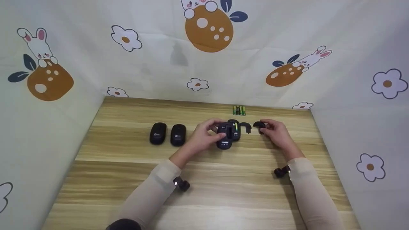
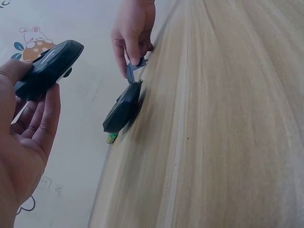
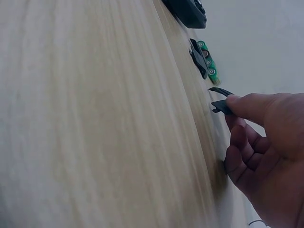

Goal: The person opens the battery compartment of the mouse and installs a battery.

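Observation:
My left hand (image 1: 203, 135) holds a black computer mouse (image 1: 223, 142) up off the table, underside toward the head camera, with its battery slot uncovered. In the left wrist view, thumb and fingers grip that mouse (image 2: 53, 64) by its end. Partly behind it lies a second upturned mouse (image 1: 236, 134), a yellow-green battery (image 1: 236, 126) showing in its bay. Off to the right, my right hand (image 1: 278, 132) pinches a black curved battery cover (image 1: 257, 124) between thumb and fingers, seen edge-on in the right wrist view. Another battery cover (image 1: 246, 125) lies on the table between that hand and the mice.
Two black mice (image 1: 158, 133), (image 1: 178, 134) stand upright side by side at the left. Several green batteries (image 1: 239, 110) lie in a row near the table's back edge. Patterned cloth walls (image 1: 153, 70) enclose the wooden table (image 1: 223, 185) at the back and sides.

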{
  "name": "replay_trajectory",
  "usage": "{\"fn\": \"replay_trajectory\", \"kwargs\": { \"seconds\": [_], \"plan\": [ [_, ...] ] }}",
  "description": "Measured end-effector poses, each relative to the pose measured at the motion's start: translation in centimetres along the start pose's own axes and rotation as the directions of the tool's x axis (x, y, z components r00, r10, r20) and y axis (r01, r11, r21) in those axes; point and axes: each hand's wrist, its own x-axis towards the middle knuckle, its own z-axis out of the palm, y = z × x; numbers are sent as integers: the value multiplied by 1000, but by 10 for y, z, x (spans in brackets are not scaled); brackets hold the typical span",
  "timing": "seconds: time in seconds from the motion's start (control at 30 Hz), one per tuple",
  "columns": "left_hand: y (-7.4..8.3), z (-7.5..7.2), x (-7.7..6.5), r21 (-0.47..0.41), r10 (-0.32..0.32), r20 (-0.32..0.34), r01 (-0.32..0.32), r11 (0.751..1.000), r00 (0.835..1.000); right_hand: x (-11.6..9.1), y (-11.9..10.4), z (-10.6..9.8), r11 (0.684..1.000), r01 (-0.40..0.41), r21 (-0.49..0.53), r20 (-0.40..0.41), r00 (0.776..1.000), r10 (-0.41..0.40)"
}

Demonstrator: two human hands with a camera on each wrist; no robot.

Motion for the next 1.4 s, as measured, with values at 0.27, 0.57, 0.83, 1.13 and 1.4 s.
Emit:
{"fn": "replay_trajectory", "kwargs": {
  "seconds": [0.27,0.57,0.83,1.13,1.4],
  "plan": [
    [-2,-1,0,14,7,-7,-7,1000,1000,3,0,1,994,-6,-108,22,1000,9],
    [-1,-2,0,11,-14,-13,14,1000,1000,4,-6,4,985,-17,-170,-12,1000,15],
    [-1,-3,0,0,-26,-16,26,1000,1000,22,-25,12,993,-9,-121,1,1000,9],
    [0,-3,-1,-9,-21,-17,21,1000,1000,49,-48,24,989,-57,-137,96,993,71],
    [0,-3,-2,-10,1,-17,-1,1000,1000,73,-52,30,975,10,-223,128,992,19]
  ]
}}
